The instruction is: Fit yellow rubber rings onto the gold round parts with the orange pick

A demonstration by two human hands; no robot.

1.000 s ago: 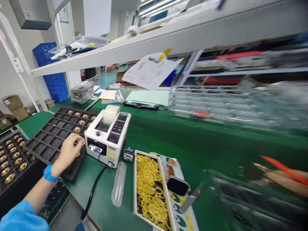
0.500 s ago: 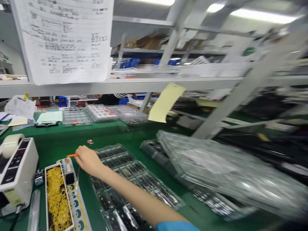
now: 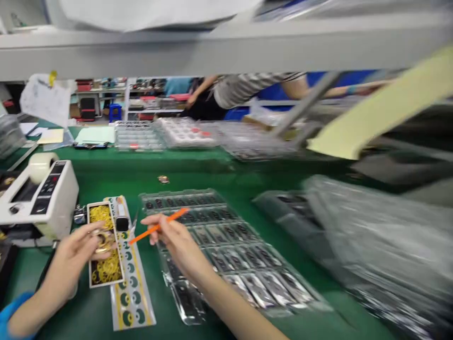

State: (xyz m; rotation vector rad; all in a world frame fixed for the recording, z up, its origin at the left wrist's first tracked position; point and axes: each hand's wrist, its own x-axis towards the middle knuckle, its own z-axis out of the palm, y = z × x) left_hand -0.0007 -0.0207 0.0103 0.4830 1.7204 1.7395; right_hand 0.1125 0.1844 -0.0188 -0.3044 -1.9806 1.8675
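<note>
My left hand [image 3: 78, 245] is closed on a small round gold-coloured metal part [image 3: 103, 241], held between thumb and fingers over a white box of yellow rings [image 3: 106, 271]. Its exact kind is too blurred to make out. In my right hand [image 3: 175, 238] is a thin orange stick [image 3: 143, 234], its lower end pointing left toward the gold part. Beneath the right hand lies a clear tray [image 3: 233, 226] with rows of dark and shiny pieces. A sheet of yellow and green stickers [image 3: 132, 297] rests beside the box, with a small white, dark-ended object [image 3: 122, 217] on it.
A white tape dispenser [image 3: 53, 198] stands at the left. Another small metal part [image 3: 163, 179] lies on the green bench. Stacked clear trays [image 3: 371, 236] are blurred at the right. A grey shelf beam [image 3: 177, 52] crosses above; a person in a striped top [image 3: 247, 89] is beyond it.
My left hand has come into view with the gold part in it. My right hand has drawn nearer from the far side of the bench, still holding the orange stick. The view has tilted down.
</note>
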